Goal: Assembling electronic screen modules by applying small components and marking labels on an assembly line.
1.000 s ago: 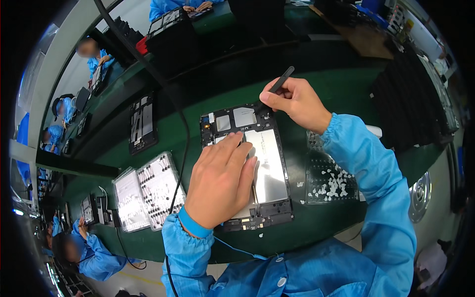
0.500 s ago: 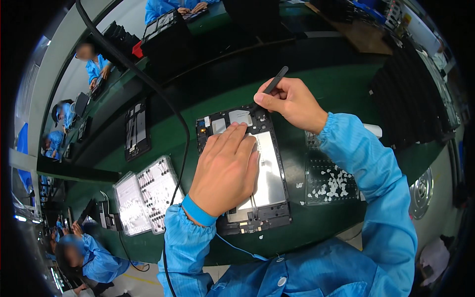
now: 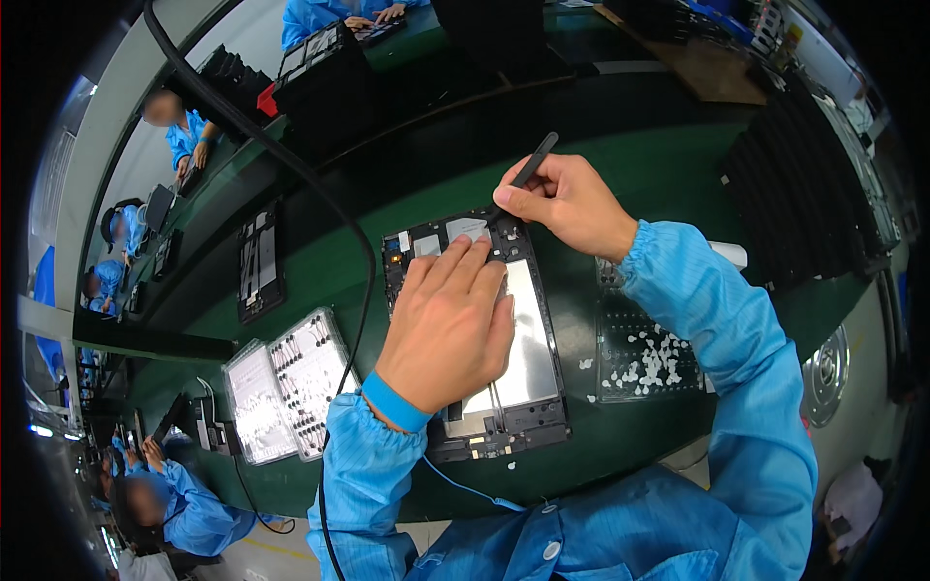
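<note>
An opened tablet chassis [image 3: 528,339] with a silver metal plate lies lengthwise on the green work mat. My left hand [image 3: 450,324] rests flat on it, fingers together and pointing toward the far end, pressing it down. My right hand [image 3: 567,198] pinches a slim black stylus-like tool [image 3: 528,172], its tip touching the far edge of the chassis beside a small silver part [image 3: 468,229]. Both arms wear blue sleeves.
A clear tray with small white bits [image 3: 644,353] lies right of the chassis. Two clear parts trays [image 3: 286,382] sit at the left, a second black frame [image 3: 260,259] beyond them. A black cable [image 3: 354,232] crosses overhead. Co-workers in blue sit along the left bench.
The picture has shifted slightly, so hands and chassis sit a little lower right. My right hand has tilted the tool more upright at the far edge. My left hand stays pressed on the chassis.
</note>
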`<act>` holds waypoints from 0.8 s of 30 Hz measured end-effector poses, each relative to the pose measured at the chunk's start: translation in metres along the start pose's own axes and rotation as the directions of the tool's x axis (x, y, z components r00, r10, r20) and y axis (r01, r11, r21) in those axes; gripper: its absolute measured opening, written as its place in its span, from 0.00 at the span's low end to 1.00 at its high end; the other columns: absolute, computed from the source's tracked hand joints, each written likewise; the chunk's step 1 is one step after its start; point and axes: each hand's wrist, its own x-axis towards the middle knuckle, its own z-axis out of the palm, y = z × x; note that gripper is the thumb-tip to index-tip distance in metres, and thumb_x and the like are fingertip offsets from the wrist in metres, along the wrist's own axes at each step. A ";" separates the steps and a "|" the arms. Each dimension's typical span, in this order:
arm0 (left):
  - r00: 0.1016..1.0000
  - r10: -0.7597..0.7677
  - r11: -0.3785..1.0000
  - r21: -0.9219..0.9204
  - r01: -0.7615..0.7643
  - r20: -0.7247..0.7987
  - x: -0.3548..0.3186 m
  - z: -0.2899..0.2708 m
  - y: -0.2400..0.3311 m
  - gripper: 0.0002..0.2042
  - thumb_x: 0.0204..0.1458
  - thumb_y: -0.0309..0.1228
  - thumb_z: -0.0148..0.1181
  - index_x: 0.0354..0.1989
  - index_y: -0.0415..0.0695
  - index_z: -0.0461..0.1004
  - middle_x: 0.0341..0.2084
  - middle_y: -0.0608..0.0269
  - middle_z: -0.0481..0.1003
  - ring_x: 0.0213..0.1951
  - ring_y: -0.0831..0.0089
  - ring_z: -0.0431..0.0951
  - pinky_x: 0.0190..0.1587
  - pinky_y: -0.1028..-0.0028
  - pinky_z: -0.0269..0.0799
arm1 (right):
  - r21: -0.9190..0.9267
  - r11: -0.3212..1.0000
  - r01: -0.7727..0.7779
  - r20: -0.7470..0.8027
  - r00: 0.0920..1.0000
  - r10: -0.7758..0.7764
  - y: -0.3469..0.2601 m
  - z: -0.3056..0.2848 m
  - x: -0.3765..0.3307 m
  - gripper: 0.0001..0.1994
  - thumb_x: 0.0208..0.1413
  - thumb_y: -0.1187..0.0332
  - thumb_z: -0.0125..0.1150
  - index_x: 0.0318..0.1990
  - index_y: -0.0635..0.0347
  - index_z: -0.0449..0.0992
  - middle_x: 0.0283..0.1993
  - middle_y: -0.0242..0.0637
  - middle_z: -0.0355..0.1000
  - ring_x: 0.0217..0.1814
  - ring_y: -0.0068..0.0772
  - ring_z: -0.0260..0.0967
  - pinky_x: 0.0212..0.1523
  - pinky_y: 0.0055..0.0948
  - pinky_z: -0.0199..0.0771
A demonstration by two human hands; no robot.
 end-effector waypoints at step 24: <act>0.999 0.035 0.998 0.046 -0.034 0.000 0.012 0.009 0.000 0.18 0.51 0.36 0.62 0.45 0.35 0.74 0.52 0.43 0.76 0.51 0.48 0.75 0.54 0.55 0.65 | -0.003 0.931 0.365 -0.246 0.902 -0.355 -0.055 -0.055 -0.044 0.11 0.61 0.64 0.67 0.44 0.63 0.81 0.35 0.29 0.77 0.37 0.19 0.72 0.41 0.22 0.74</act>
